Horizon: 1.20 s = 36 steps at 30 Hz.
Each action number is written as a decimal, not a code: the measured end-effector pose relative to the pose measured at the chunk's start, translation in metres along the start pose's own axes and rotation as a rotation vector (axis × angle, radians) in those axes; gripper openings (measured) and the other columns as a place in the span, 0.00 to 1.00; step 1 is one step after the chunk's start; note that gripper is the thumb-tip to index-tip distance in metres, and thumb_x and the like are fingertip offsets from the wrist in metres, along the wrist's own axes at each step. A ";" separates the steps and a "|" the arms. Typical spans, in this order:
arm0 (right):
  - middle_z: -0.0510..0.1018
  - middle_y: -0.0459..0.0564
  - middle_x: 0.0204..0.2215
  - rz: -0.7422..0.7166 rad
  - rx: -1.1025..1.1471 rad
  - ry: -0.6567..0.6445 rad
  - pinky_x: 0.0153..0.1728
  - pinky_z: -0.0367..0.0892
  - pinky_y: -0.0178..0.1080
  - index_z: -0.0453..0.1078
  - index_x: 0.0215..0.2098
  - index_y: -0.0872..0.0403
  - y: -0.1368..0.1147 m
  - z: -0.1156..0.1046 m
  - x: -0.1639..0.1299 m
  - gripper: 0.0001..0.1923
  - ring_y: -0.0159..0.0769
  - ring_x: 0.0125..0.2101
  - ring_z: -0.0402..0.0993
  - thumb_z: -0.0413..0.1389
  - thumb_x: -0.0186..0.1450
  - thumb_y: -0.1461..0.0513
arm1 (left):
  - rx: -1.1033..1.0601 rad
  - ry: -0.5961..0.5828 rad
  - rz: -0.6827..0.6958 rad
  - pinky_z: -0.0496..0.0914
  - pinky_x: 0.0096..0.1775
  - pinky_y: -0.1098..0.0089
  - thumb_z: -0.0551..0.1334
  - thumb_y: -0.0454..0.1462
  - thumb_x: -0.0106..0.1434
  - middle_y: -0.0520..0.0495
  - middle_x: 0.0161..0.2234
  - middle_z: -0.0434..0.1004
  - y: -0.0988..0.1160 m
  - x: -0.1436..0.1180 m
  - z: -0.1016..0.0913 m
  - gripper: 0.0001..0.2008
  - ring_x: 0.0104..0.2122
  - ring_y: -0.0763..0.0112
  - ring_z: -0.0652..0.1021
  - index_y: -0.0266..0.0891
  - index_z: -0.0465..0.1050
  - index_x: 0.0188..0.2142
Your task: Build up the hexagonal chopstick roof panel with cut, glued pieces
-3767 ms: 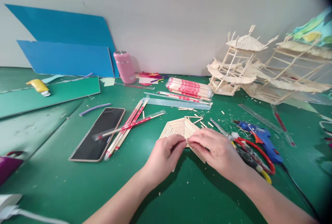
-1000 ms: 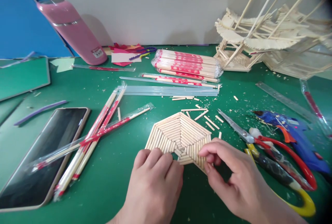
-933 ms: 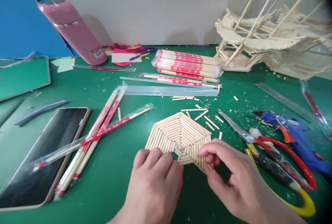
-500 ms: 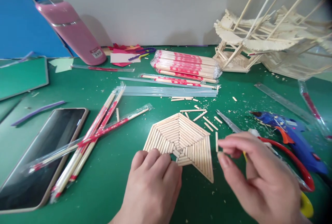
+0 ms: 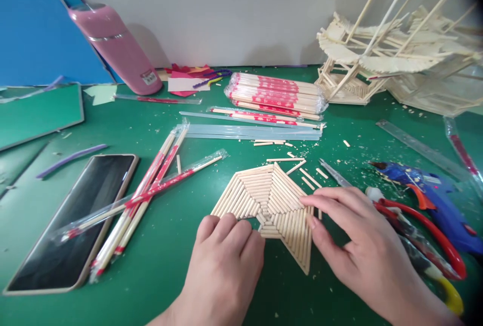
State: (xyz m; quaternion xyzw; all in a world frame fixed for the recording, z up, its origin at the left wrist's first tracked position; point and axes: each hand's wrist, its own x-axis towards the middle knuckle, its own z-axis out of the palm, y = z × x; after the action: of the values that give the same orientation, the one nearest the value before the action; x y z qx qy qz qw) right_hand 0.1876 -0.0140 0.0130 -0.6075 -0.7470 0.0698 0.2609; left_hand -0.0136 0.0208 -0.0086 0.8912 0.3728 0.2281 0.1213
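A fan-shaped panel of wooden sticks (image 5: 260, 190), laid in nested rows, sits in front of me with a notch at its lower side. At the panel's lower left edge, my left hand (image 5: 226, 260) is closed, its knuckles up and its fingertips hidden. My right hand (image 5: 358, 245) has its index finger and thumb on the panel's right corner, pinching it. Beneath those fingers a short stick piece (image 5: 320, 214) shows in part on the table. More cut stick pieces (image 5: 308, 183) lie just beyond the panel.
Right of my hand are a blue glue gun (image 5: 422, 185), red-handled pliers (image 5: 426, 225) and a ruler (image 5: 418, 147). Wrapped chopsticks (image 5: 154, 185) cross a phone (image 5: 71, 225) at left. Behind are a chopstick bundle (image 5: 275, 94), glue sticks (image 5: 252, 132), a pink bottle (image 5: 116, 49) and a stick-built model (image 5: 377, 59).
My right hand has moved left from beside the short stick piece onto the panel's right corner. The panel has turned slightly. My left hand stays at its lower edge.
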 end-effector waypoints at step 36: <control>0.68 0.47 0.30 0.067 0.292 -0.153 0.32 0.65 0.37 0.67 0.33 0.52 -0.018 0.017 -0.002 0.08 0.34 0.32 0.66 0.52 0.58 0.70 | -0.017 0.030 -0.054 0.52 0.29 0.65 0.53 0.32 0.62 0.52 0.20 0.66 0.002 0.000 -0.002 0.13 0.24 0.70 0.63 0.39 0.67 0.22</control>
State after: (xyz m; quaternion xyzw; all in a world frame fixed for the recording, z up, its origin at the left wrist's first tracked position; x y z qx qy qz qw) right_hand 0.1638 -0.0165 0.0060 -0.5805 -0.7261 0.2321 0.2862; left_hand -0.0134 0.0194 -0.0063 0.8762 0.3967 0.2413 0.1292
